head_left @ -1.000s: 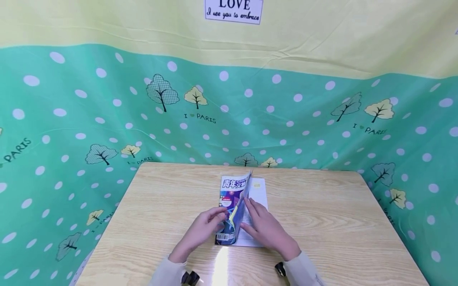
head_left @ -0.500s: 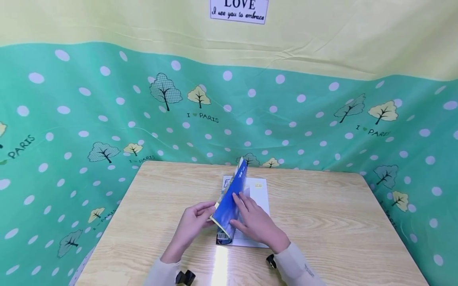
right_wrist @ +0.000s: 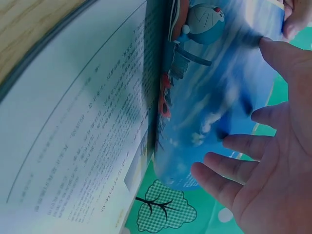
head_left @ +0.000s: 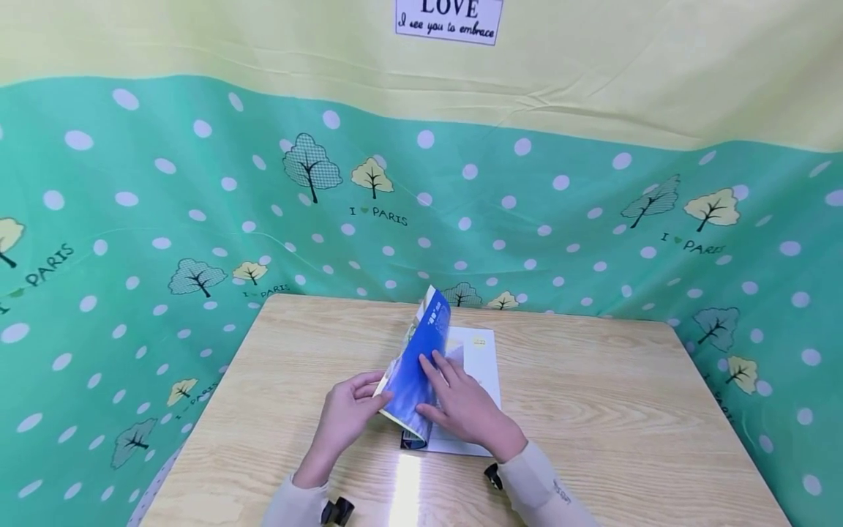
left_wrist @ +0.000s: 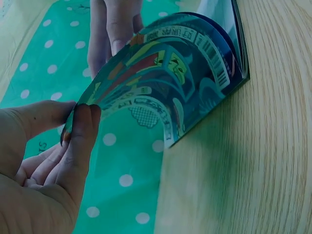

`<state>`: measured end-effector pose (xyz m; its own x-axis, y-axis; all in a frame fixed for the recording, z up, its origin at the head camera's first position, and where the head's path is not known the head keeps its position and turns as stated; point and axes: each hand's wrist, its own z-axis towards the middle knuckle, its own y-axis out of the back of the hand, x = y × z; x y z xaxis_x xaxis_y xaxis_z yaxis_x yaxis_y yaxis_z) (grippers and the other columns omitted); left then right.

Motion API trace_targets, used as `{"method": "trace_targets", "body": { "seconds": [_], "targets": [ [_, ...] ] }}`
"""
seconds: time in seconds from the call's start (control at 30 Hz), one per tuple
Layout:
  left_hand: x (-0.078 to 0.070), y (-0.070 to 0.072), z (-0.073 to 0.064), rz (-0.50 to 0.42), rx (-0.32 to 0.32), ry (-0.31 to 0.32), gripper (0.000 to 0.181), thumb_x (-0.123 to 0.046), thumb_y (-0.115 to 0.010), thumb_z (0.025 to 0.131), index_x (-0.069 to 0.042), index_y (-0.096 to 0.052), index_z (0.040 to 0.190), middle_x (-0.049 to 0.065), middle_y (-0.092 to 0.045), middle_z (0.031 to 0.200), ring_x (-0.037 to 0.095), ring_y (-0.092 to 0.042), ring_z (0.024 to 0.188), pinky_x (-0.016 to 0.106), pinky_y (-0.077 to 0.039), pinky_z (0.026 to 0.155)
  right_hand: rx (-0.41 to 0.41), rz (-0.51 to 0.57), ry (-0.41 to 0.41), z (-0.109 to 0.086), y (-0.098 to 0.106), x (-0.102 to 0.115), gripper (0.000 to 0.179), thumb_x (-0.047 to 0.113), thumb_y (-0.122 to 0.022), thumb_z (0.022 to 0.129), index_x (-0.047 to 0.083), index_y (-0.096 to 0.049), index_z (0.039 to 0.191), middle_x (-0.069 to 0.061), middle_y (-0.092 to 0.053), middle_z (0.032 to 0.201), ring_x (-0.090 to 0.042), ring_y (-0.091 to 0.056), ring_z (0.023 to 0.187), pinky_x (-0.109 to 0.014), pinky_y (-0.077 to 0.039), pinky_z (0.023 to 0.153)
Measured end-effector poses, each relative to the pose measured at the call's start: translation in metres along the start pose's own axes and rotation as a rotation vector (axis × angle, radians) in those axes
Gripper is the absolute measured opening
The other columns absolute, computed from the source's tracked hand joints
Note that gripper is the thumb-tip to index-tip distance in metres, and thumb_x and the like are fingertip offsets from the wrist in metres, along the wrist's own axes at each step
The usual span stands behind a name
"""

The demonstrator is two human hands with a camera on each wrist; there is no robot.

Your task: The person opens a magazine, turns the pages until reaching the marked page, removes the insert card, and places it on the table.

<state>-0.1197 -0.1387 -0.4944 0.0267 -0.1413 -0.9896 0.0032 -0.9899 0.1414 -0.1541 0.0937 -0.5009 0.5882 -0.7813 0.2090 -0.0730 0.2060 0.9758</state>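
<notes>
Head view: over the last second, the cover (head_left: 416,377) of the magazine (head_left: 484,364) has swung from near upright to a lean toward the person's left, baring its blue inner face, and the left hand (head_left: 345,417) has come to hold its edge. That suggests the turning of the cover is partly done, since it is raised and not yet laid flat.

The left hand pinches the free edge between thumb and fingers; in the left wrist view, the cover bows in an arch from there, barcode side showing. The right hand (head_left: 466,408) has its fingers outstretched and grips nothing. Its fingertips are at the blue face, though which of them touch it cannot be told.

The magazine rests on the table (head_left: 612,410) between the 2 hands: the raised cover reaches to the left hand, while the printed page (right_wrist: 83,131) lies partly beneath the right.
</notes>
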Motion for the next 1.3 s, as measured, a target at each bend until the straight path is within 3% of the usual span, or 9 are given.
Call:
{"method": "trace_targets", "body": {
  "seconds": [0.27,0.47,0.7,0.97,1.3],
  "targets": [
    [-0.002,0.008,-0.002,0.074,-0.047,-0.004,0.038,-0.011,-0.079,0.087,0.005,-0.068,0.119,0.019,-0.073,0.101,0.028,-0.073,0.089,0.033,-0.063,0.072,-0.052,0.015,-0.008,-0.014,0.009,-0.010,0.083,0.056,-0.051,0.100,0.010,-0.017,0.161,-0.021,-0.025,0.161,-0.041,-0.033,0.142,-0.053,-0.041,0.111],
    [0.003,0.026,-0.008,0.104,-0.073,0.019,0.039,-0.012,-0.078,0.088,0.005,-0.067,0.121,0.018,-0.074,0.100,0.026,-0.074,0.085,0.030,-0.063,0.072,-0.075,0.013,-0.078,-0.037,0.014,-0.030,0.084,0.052,-0.057,0.099,0.009,-0.019,0.160,-0.022,-0.025,0.160,-0.044,-0.033,0.140,-0.058,-0.038,0.111],
    [0.012,0.051,-0.014,0.229,-0.114,0.074,0.040,-0.014,-0.075,0.091,0.005,-0.065,0.125,0.017,-0.074,0.102,0.021,-0.074,0.080,0.026,-0.062,0.070,-0.061,0.017,-0.165,-0.060,0.015,-0.048,0.086,0.050,-0.063,0.096,0.007,-0.023,0.159,-0.024,-0.026,0.159,-0.046,-0.032,0.141,-0.060,-0.036,0.113],
    [0.024,0.070,-0.019,0.368,-0.142,0.100,0.042,-0.021,-0.074,0.093,0.004,-0.065,0.126,0.024,-0.070,0.110,0.029,-0.073,0.091,0.038,-0.062,0.079,-0.048,0.020,-0.210,-0.072,0.008,-0.059,0.086,0.046,-0.068,0.094,0.005,-0.027,0.158,-0.025,-0.029,0.158,-0.046,-0.033,0.140,-0.058,-0.034,0.114],
    [0.033,0.084,-0.023,0.460,-0.152,0.114,0.041,-0.019,-0.071,0.094,0.006,-0.064,0.126,0.030,-0.067,0.113,0.034,-0.072,0.093,0.046,-0.061,0.081,-0.026,0.049,-0.235,-0.079,0.002,-0.063,0.087,0.046,-0.070,0.093,0.005,-0.027,0.157,-0.025,-0.030,0.158,-0.046,-0.033,0.140,-0.059,-0.035,0.113]
  ]
}}
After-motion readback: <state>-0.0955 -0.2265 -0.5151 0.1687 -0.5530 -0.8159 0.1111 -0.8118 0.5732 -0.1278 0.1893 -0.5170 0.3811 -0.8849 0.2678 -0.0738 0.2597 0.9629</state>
